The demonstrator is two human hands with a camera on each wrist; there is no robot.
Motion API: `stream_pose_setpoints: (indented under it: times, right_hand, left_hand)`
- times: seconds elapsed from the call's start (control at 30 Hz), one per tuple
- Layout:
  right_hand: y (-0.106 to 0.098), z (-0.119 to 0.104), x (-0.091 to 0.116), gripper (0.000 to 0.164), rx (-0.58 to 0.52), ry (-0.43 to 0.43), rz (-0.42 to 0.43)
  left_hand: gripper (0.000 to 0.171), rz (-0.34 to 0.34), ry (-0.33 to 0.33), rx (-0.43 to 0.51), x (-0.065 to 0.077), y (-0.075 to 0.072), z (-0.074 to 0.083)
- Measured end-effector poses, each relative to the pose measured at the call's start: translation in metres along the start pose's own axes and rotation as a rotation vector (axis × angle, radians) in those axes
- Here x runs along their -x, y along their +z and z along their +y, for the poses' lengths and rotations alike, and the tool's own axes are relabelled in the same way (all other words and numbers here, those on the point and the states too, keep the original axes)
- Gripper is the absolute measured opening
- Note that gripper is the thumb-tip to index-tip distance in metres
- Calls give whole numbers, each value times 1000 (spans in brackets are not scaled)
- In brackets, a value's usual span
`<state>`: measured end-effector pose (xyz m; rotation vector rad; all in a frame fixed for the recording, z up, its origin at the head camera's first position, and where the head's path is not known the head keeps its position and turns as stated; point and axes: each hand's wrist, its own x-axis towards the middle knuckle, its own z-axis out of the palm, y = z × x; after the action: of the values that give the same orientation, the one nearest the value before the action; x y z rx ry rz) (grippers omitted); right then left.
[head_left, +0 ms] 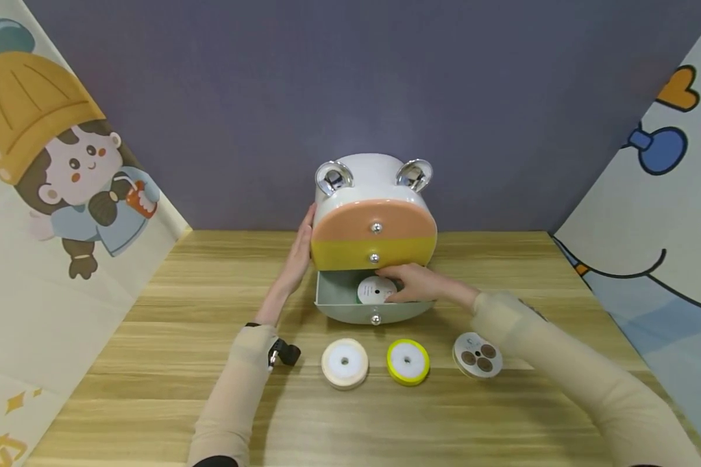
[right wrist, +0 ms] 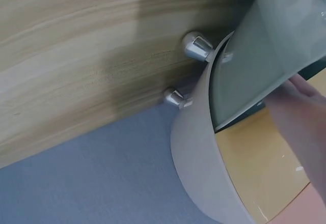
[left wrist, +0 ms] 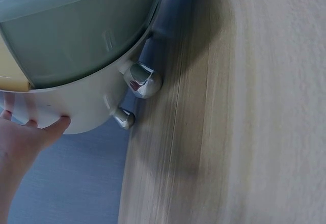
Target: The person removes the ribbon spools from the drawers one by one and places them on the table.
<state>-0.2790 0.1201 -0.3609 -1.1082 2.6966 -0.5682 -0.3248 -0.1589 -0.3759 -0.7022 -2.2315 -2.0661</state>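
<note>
A small white drawer cabinet (head_left: 359,172) with two silver ears stands at the back, its orange and yellow drawers closed. Its grey-green bottom drawer (head_left: 333,288) is pulled out. Inside lies a white-faced ribbon spool (head_left: 370,290) with a bit of green at its edge. My right hand (head_left: 417,283) reaches into this drawer and grips the spool at its right side, thumb over the face; in the right wrist view the drawer wall hides the fingertips. My left hand (head_left: 298,258) rests with extended fingers against the cabinet's left side, also visible in the left wrist view.
In front of the cabinet, a cream ribbon spool (head_left: 344,364), a yellow ribbon spool (head_left: 407,362) and a white spool with brown openings (head_left: 478,355) lie in a row on the wooden table (head_left: 198,363). Silver feet (right wrist: 197,46) raise the cabinet. A grey-blue wall (head_left: 257,117) stands behind.
</note>
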Motion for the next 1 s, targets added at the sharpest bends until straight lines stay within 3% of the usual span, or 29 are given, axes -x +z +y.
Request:
stream_pose_setpoints:
  times: [0.13, 0.5, 0.7, 1.0]
  right_hand:
    - [0, 1, -3, 62, 32, -19, -27]
    - [3, 0, -14, 67, 39, 41, -106]
    - [9, 4, -18, 55, 84, 11, -89]
    - [14, 7, -19, 55, 115, -8, -49]
  left_hand:
    - [51, -4, 17, -10, 1, 0, 2]
    - [51, -1, -1, -5, 0, 0, 1]
    - [51, 0, -7, -1, 0, 1, -1]
    - [51, -7, -12, 6, 0, -1, -1]
